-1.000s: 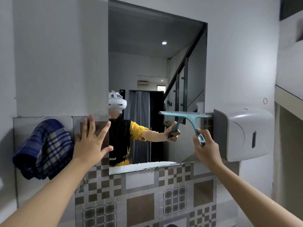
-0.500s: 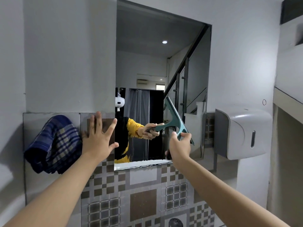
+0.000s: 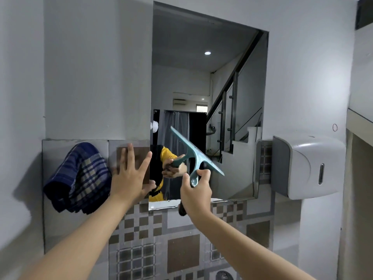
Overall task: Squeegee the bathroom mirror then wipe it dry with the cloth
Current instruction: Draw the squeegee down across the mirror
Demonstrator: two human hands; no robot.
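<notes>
Against the lower part of the bathroom mirror (image 3: 210,81), a teal squeegee (image 3: 196,153) is held tilted, its handle gripped by the right hand (image 3: 196,194). The left hand (image 3: 129,176) is spread open, empty, beside a checked cloth (image 3: 78,178) hung on the tiled wall (image 3: 181,249).

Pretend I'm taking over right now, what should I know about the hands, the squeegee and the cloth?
Right hand: gripping the handle of the teal plastic squeegee, blade tilted diagonally in front of the lower part of the wall mirror.
Left hand: open, fingers spread, flat against the tiled wall by the mirror's left edge.
Blue plaid cloth: hanging on the wall left of the mirror, untouched.
Done: cannot tell how much is squeegeed.
Left: finish squeegee strokes, then take the cloth and wipe the mirror dry.
</notes>
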